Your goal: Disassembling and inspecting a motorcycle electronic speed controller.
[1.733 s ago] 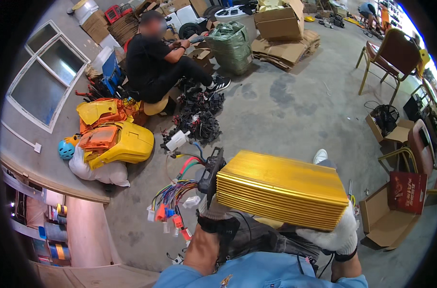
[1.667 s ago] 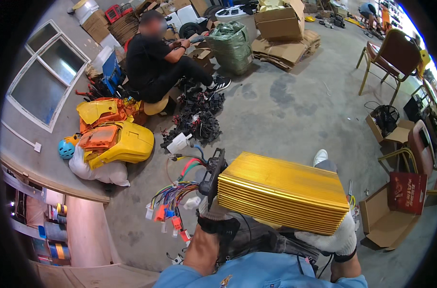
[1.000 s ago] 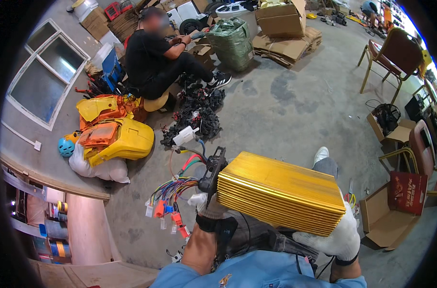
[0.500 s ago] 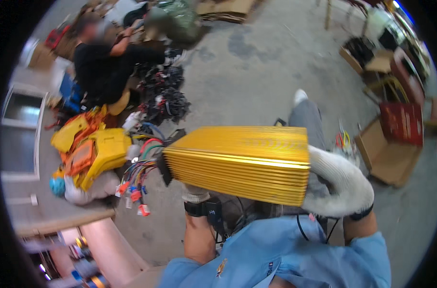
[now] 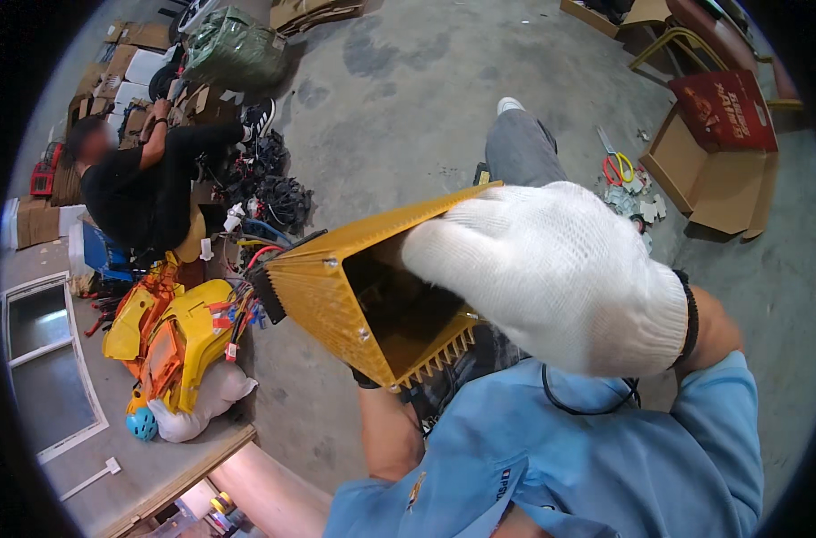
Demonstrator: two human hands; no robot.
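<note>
A person in black [image 5: 139,193] sits next to a heap of black wires [image 5: 280,199], near a big green bag [image 5: 233,49]. Yellow and orange plastic parts [image 5: 201,327] lie by a white sack [image 5: 206,411] and a blue helmet [image 5: 141,423]. Scissors [image 5: 617,160] lie near an open cardboard box [image 5: 733,203].

Soft light, dark fisheye-bent edges.

The white-gloved right hand [image 5: 551,269] angled forward and leftward, its back turned up, from a black-banded wrist [image 5: 688,318] and bent right arm [image 5: 715,336], while the left forearm [image 5: 390,435] pointed forward, left hand hidden
</note>
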